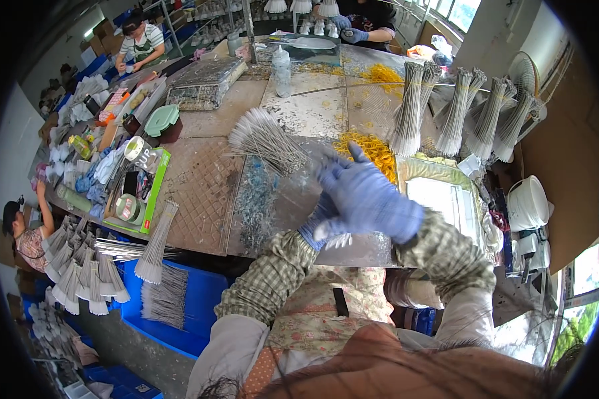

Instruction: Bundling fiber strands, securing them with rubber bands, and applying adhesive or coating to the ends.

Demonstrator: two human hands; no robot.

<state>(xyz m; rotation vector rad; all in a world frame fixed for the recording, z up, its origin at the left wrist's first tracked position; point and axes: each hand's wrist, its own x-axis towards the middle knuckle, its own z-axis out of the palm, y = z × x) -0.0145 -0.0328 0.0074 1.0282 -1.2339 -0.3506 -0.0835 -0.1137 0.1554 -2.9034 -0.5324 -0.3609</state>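
Note:
Both my hands wear blue-grey gloves and meet above the near edge of the table. My right hand [373,196] crosses over the left, thumb pointing up and away, its fingers stretched leftward and smeared by motion. Beneath it, my left hand [318,223] is mostly hidden. It closes around a bundle of thin wires, whose white tips [340,241] stick out below the hands. Just beyond the hands lies a fanned pile of loose grey wires with pale ends [266,141]. A heap of yellow rubber bands [369,156] lies beside my right hand.
Tied wire bundles [412,110] stand along the right. At left are a box of supplies [154,193], a green-lidded container [162,120] and a blue bin [199,292] holding wires. A squeeze bottle [281,72] stands farther back. Other people work around the table.

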